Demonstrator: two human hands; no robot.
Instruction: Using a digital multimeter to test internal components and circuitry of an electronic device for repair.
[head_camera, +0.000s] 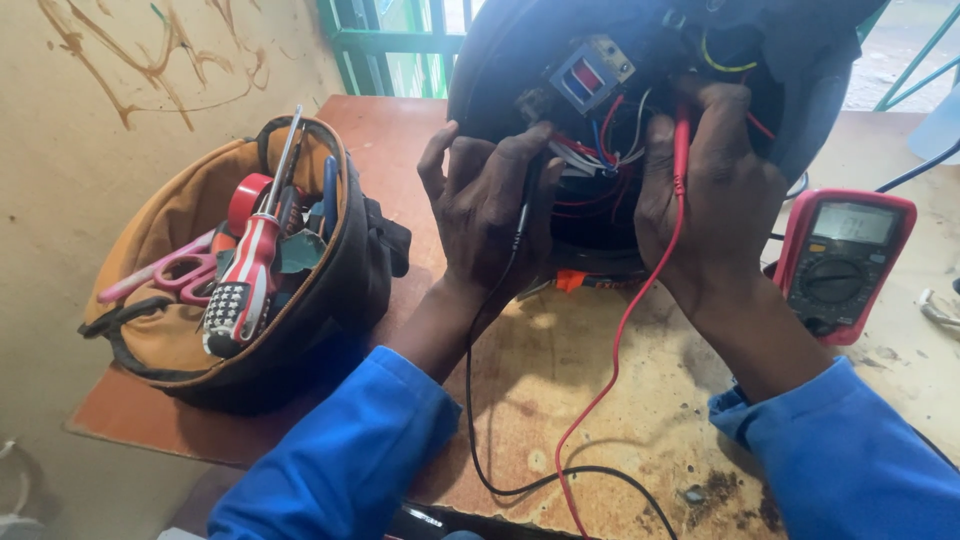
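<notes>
A black round appliance (500, 60) lies open on the wooden table (600, 400), its wiring and a small coil part (590, 75) exposed. My left hand (485, 200) grips a black test probe (527, 195) and presses it among the wires. In my right hand (715, 190) is a red test probe (682, 140), its tip also held in the wiring. A black lead (470, 400) and a red lead (610, 370) trail from the probes over the table toward me. A red digital multimeter (840, 260) lies to the right of my right hand.
An open tool bag (180, 330) stands at the table's left end, holding a red-and-white screwdriver (250, 270), pink-handled scissors (165, 270) and red tape. A stained wall is on the left. Green metal bars (390, 40) stand behind the table.
</notes>
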